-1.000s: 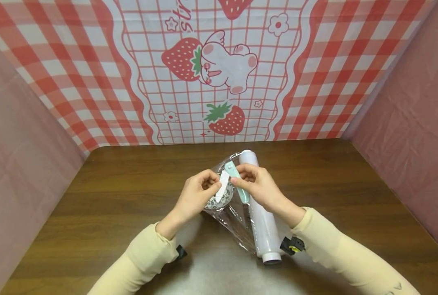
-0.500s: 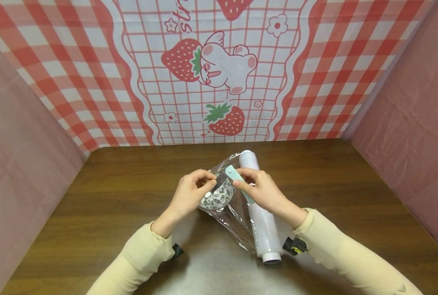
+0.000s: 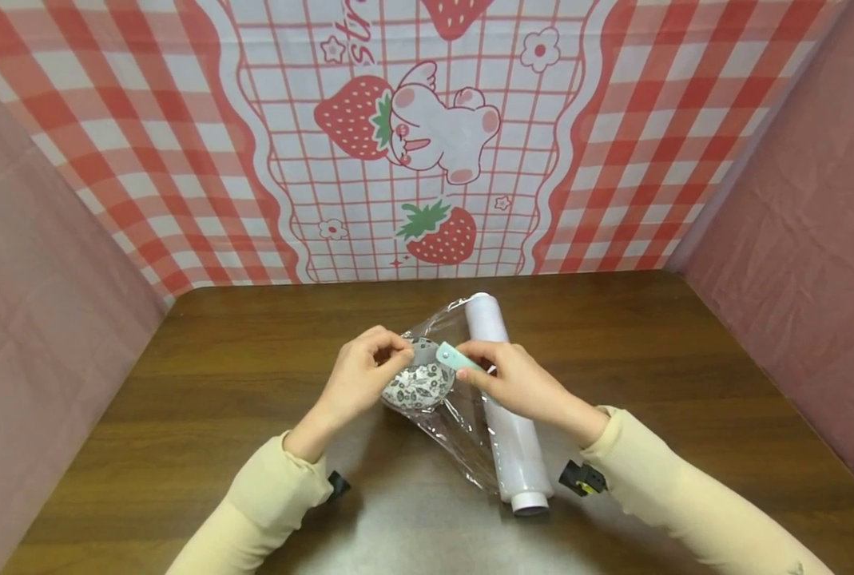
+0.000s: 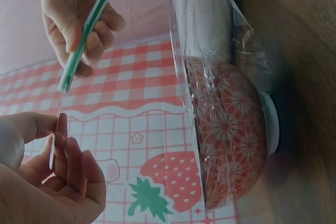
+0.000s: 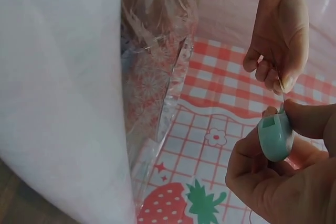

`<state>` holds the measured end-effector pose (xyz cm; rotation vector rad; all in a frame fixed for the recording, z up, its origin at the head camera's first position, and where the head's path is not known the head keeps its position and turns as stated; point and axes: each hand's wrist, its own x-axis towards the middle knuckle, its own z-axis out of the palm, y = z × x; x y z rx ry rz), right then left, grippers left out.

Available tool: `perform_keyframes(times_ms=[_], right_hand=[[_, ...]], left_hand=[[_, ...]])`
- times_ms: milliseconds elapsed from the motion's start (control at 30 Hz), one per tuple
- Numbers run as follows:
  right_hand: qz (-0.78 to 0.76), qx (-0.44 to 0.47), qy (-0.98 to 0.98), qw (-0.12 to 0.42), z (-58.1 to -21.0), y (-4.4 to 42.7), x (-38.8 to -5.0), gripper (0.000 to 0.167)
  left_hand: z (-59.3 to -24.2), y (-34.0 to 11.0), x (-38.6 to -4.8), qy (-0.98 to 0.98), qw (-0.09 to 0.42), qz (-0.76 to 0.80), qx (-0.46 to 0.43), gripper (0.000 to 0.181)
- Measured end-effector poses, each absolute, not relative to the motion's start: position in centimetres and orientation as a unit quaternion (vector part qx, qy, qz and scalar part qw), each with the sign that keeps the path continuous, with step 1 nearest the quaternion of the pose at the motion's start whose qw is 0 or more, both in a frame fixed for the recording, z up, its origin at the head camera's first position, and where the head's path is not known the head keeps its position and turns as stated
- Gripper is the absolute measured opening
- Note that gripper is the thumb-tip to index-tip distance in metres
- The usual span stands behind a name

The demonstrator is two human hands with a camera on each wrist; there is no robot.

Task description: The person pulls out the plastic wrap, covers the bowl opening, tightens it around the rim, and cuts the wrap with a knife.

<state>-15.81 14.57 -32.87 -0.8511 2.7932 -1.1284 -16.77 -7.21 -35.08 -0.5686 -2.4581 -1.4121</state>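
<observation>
A folding knife with a mint-green handle (image 3: 458,357) is held between both hands, above a bowl. My right hand (image 3: 523,382) grips the handle. With thumb and fingertips my left hand (image 3: 358,369) pinches the thin blade (image 4: 59,114), which stands out from the handle's end. The bowl (image 4: 226,129), red-patterned outside and leafy inside, sits on the table under clear cling film (image 3: 462,435). That film runs to a white cling film roll (image 3: 516,447), lying just right of the bowl beneath my right hand.
The brown wooden table (image 3: 204,415) extends to both sides. At the back hangs a red-and-white checked strawberry cloth (image 3: 427,144). Pink cloth walls (image 3: 793,200) flank the table. A black wrist camera (image 3: 583,477) is on my right wrist.
My left hand has shifted slightly left and my right hand slightly right and down. The knife opens wider, its blade and handle swinging flatter. The bowl and roll stay in place.
</observation>
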Motion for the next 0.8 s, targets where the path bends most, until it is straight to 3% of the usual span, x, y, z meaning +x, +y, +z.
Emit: perform_keyframes(times_ms=[500,800], right_hand=[[-0.27,-0.343,0.899,0.031,-32.9,14.7,-15.4,0.019],[-0.266,-0.335,0.902,0.048,-32.9,15.1,-15.4,0.016]], left_hand=[[-34.8,-6.7,-16.9,-0.869,0.156,-0.401,-0.246,0.007],[-34.9,-6.3,-17.0,-0.878,0.14,-0.385,-0.247,0.007]])
